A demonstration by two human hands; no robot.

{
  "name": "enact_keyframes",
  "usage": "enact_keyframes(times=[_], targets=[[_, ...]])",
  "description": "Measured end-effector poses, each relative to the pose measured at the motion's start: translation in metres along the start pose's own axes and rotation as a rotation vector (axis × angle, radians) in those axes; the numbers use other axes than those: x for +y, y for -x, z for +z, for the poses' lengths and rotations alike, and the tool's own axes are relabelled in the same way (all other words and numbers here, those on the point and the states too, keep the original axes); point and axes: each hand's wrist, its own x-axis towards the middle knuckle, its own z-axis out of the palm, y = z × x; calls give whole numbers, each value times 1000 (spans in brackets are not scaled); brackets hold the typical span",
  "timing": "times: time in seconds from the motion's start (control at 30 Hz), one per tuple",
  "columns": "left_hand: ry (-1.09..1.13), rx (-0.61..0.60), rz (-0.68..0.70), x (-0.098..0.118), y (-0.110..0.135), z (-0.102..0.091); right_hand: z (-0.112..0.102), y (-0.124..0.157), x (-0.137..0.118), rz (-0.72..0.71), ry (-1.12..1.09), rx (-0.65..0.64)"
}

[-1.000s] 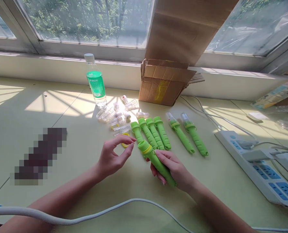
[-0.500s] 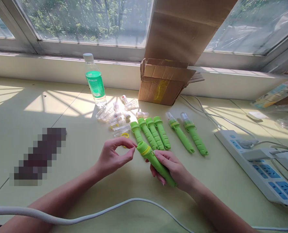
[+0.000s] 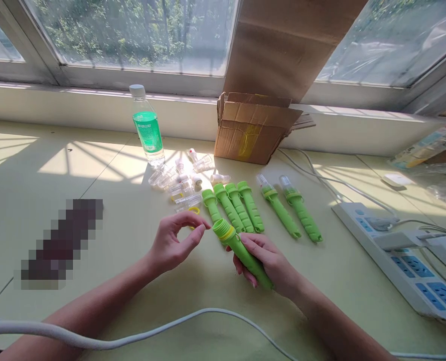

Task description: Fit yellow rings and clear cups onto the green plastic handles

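My right hand (image 3: pixel 266 260) is wrapped round a green ribbed flashlight body (image 3: pixel 250 260), tilted with its threaded open mouth up and to the left. A yellow ring (image 3: pixel 228 233) sits around its neck just below the thread. Beside the mouth, my left hand (image 3: pixel 175 240) hovers with thumb and forefinger curved close to each other; nothing shows between them, and the other fingers are partly hidden. Behind the hands lie several more green bodies (image 3: pixel 251 205) in a row. Another yellow ring (image 3: pixel 193 211) rests near clear plastic caps (image 3: pixel 181 188), partly behind my left hand.
Two green flashlights with clear tops (image 3: pixel 300 213) lie to the right. Small white parts (image 3: pixel 219 178) lie beyond the row. A water bottle (image 3: pixel 147 130) and a cardboard box (image 3: pixel 255 130) stand at the back. A power strip (image 3: pixel 392 260) is at right; a white cable (image 3: pixel 132 341) crosses the foreground.
My left thumb has drawn back slightly from the forefinger's tip, beside the mouth of the green body. My right hand keeps its hold almost unmoved.
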Motion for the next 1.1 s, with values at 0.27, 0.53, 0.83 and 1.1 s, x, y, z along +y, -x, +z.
enact_keyframes(times=[0.27, 0.53, 0.83, 1.1], targets=[[37, 0, 27, -2, 0, 2, 0, 1, 2, 0, -4, -3], [21, 4, 55, 0, 0, 3, 0, 0, 1, 4, -1, -7], [-19, -28, 55, 1, 1, 1, 0, 1, 2, 3, -5, -5], [15, -68, 85, 0, 1, -3, 0, 0, 1, 9, -7, 1]])
